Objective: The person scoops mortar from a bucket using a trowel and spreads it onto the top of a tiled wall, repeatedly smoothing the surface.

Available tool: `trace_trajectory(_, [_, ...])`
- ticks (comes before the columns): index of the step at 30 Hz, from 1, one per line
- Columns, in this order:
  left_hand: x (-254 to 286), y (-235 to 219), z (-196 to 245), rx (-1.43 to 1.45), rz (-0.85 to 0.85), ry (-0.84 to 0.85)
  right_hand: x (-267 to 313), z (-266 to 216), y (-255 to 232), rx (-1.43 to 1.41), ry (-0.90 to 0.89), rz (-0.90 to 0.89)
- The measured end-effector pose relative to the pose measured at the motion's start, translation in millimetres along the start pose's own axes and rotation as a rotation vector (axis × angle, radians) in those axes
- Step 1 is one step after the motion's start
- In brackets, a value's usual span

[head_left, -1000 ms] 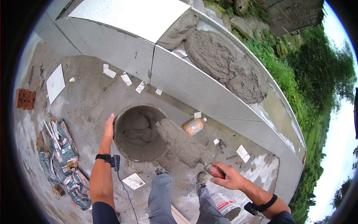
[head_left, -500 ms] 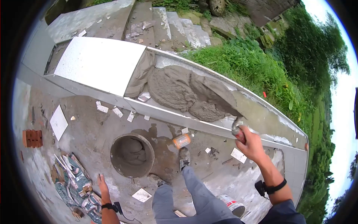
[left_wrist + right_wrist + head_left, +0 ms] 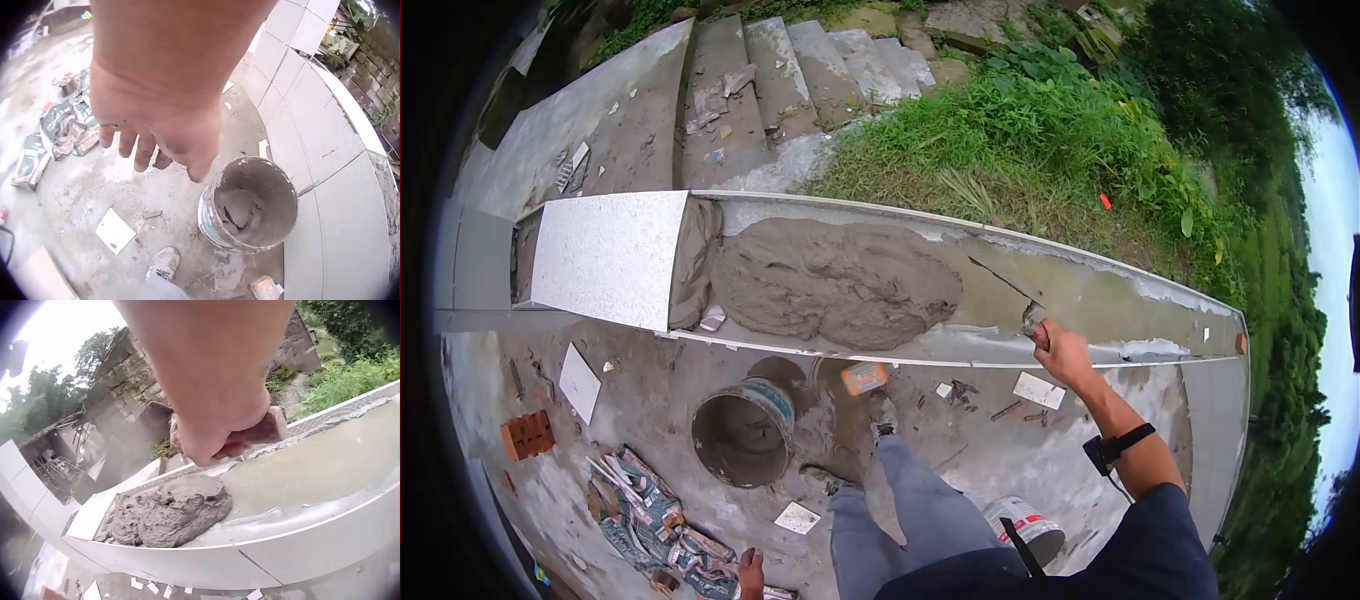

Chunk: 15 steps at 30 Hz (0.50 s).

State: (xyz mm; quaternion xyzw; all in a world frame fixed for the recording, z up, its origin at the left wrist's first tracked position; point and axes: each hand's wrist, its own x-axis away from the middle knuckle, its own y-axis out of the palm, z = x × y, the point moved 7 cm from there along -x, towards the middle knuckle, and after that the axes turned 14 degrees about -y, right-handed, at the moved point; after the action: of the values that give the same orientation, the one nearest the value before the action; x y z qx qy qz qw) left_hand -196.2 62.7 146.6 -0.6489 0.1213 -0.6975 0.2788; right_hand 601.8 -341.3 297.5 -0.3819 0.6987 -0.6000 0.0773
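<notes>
- Mortar heap (image 3: 830, 280): wet dark grey.
- Tile (image 3: 605, 258): white, finely speckled.
- Trowel handle (image 3: 259, 432): reddish-brown.
- Bucket (image 3: 250, 206): grey-smeared, teal band.
- Bottle (image 3: 863, 377): orange.
- Bricks (image 3: 525, 434): red.
- Grass (image 3: 1020, 150): green.

Red-handled trowel (image 3: 1034, 325) sits tilted over the wall top, blade edge-on and dark against wet grey. Just left, a thick, lumpy heap of grey mortar (image 3: 830, 280) lies spread along the channel, beside the white tile (image 3: 605, 258).
</notes>
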Motion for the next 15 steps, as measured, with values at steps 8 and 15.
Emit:
trace_trajectory(8, [44.9,-36.8,154.3,0.196,-0.102,0.03,20.3,65.8,31.9,0.142,0.088,-0.071])
trace_trajectory(15, [7.9,-87.3,124.4,0.141,-0.011,0.024,32.4,52.1,34.3,0.17,0.13,-0.056])
